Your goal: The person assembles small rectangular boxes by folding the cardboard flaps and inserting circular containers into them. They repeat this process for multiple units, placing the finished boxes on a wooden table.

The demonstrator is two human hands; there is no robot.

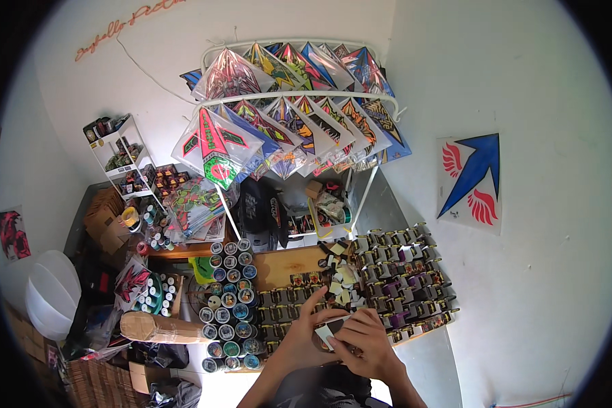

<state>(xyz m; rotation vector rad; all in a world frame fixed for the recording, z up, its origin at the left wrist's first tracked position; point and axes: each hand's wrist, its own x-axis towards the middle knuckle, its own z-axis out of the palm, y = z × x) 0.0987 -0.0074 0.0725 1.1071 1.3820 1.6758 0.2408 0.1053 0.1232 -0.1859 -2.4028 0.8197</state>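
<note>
Two forearms [268, 378] are slanting inward; left hand [302, 337] and right hand [375, 350] are gripping one white-and-dark piece [324, 336] between their fingers [359, 325].

The table [284, 264] is of wood. Round tubs [241, 311] stand in columns along its left edge. Dark boxes [404, 280] fill the right edge in rows; others lie beside the tubs. Between, toward the far edge, pale scraps [345, 276] are heaped.

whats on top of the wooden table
Rows of dark-and-grey pieces and a loose pile of pale pieces sit on the wooden table. The left hand and right hand, holding a small white piece, hide what lies behind them.
</note>
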